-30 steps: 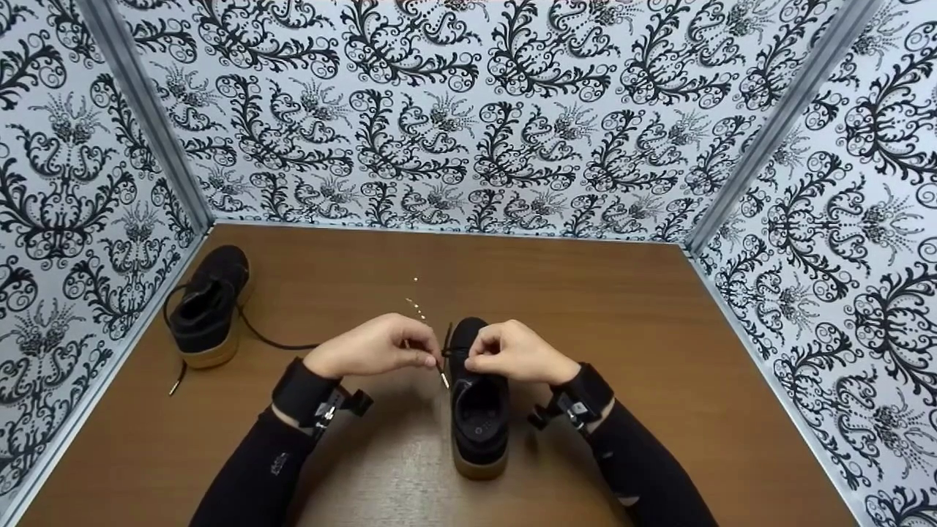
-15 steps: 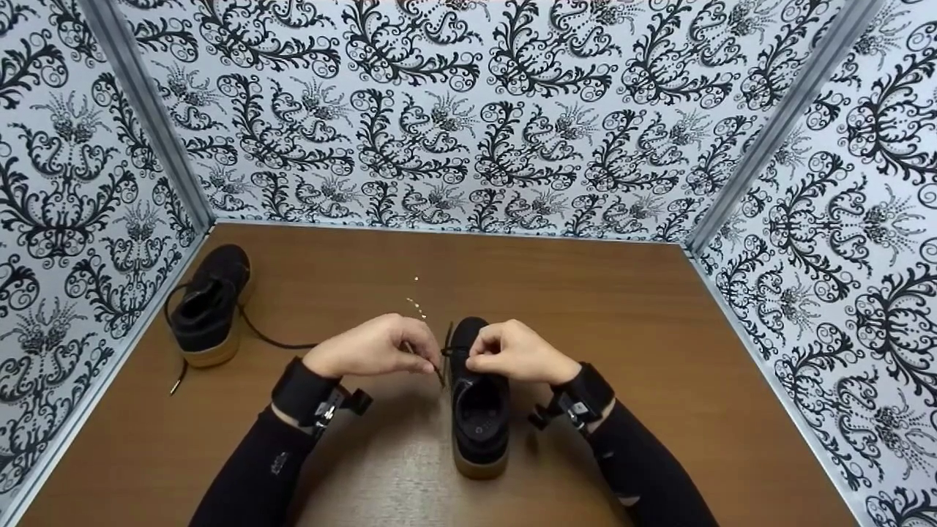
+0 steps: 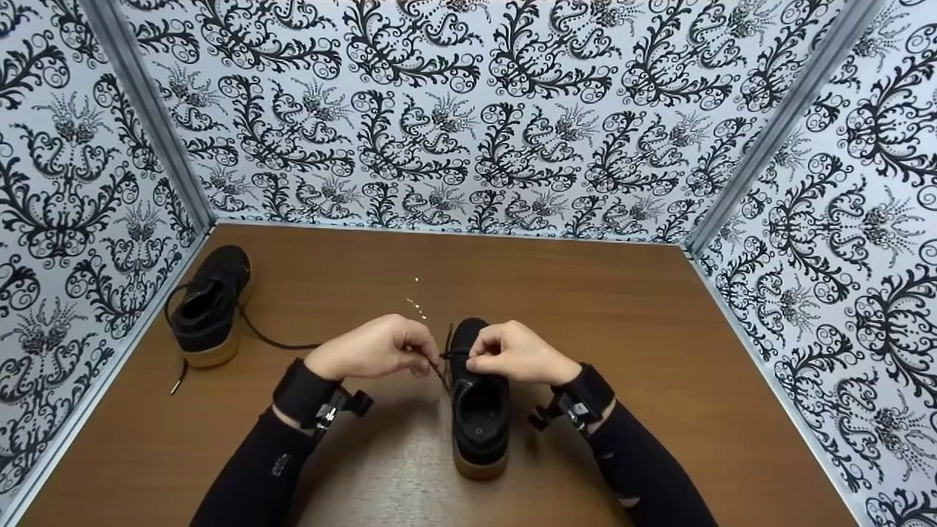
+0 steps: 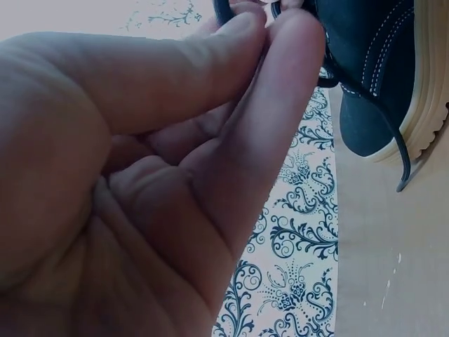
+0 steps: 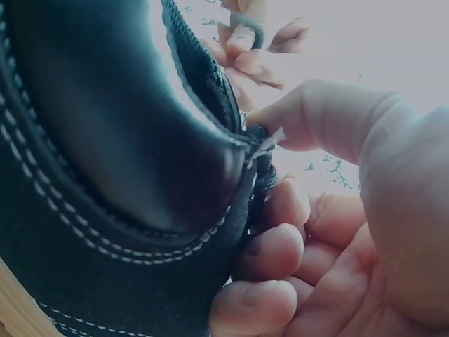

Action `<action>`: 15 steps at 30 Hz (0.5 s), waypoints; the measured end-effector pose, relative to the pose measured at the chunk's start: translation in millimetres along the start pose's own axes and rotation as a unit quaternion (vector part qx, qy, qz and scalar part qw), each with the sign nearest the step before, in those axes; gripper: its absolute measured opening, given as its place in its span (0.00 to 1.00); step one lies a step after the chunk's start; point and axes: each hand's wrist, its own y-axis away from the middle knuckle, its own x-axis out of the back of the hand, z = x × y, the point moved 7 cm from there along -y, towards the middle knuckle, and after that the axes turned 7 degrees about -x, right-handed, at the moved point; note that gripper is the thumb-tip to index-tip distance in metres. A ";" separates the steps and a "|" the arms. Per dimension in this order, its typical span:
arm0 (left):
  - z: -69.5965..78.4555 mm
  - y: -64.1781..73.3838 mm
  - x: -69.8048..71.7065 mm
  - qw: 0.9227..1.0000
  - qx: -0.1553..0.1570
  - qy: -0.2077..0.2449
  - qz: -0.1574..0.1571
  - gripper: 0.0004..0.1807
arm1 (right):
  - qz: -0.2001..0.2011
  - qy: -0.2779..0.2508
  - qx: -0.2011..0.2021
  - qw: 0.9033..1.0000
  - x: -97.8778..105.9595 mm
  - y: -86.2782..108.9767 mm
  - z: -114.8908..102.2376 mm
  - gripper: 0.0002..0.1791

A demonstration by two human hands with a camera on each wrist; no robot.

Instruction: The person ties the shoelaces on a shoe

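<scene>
A black shoe (image 3: 481, 448) with a tan sole stands on the table, its toe pointing away from me. Left of it, my left hand (image 3: 375, 348) pinches a black shoelace between thumb and fingertips; a bit of that lace (image 4: 223, 10) shows at the fingertips in the left wrist view. Over the front of the shoe, my right hand (image 3: 521, 353) pinches a dark lace (image 5: 265, 172) at the shoe's opening, thumb on one side and curled fingers on the other. Another lace end (image 4: 384, 116) hangs loose along the shoe's side. My fingers hide part of the lacing.
A second black shoe (image 3: 208, 311) stands at the far left, its laces spread loose; one (image 3: 274, 342) runs toward my left wrist. Small bright specks (image 3: 416, 306) lie on the wooden table (image 3: 585, 285). Patterned panels (image 3: 439, 132) enclose the back and sides.
The lace's metal tip, seen below my left fingertips a second ago, no longer shows there; the lace now slants from those fingers toward the shoe. My right hand and the shoe stay put.
</scene>
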 end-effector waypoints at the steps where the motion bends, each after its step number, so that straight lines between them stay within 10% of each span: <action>1: 0.8 -0.2 0.5 1.000 -0.008 -0.007 0.004 0.08 | 0.000 0.001 -0.001 1.000 -0.1 0.0 0.0 0.06; 15: 11.0 -2.5 0.2 0.999 -0.025 -0.008 0.028 0.04 | -0.004 -0.008 -0.003 1.000 0.2 -0.8 2.0 0.06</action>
